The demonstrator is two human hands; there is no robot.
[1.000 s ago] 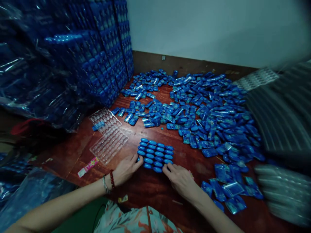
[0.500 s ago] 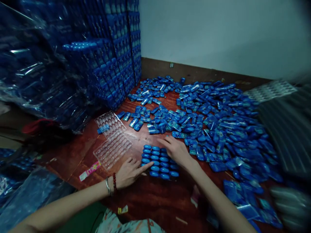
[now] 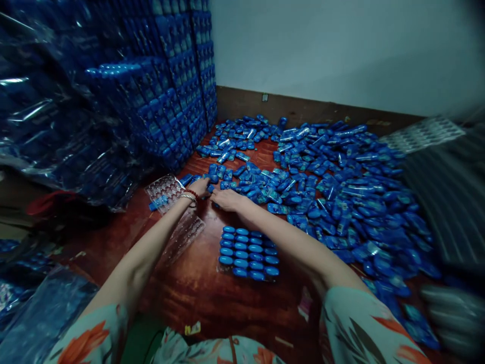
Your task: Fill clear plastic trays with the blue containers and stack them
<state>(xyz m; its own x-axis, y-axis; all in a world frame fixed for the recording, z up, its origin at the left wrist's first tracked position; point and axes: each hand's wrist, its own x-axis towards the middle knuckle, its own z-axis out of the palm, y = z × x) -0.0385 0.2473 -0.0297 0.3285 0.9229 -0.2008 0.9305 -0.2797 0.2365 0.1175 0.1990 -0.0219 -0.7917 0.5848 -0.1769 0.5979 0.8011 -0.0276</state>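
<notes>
My left hand [image 3: 200, 187] reaches to the near left edge of the loose pile, its fingers bent round a small blue bottle [image 3: 210, 188]. From the other side my right hand [image 3: 226, 199] meets the same spot, fingertips closed at that bottle; its exact grip is partly hidden. Nearer me, a block of blue bottles [image 3: 248, 253] stands in tight rows, apart from both hands. Under my left forearm lie clear moulded plastic trays [image 3: 164, 187], one with a few blue bottles [image 3: 158, 203] on it.
Loose blue bottles [image 3: 348, 187] cover the back and right of the reddish wooden table [image 3: 197, 293]. Plastic-wrapped stacks of blue bottles [image 3: 174, 86] rise at the left. A striped dark cloth [image 3: 447, 202] and more clear trays [image 3: 424, 134] lie at the right.
Both my hands have left the block of bottles and moved forward and left to the edge of the loose pile, where they close on a bottle. The block stays put.
</notes>
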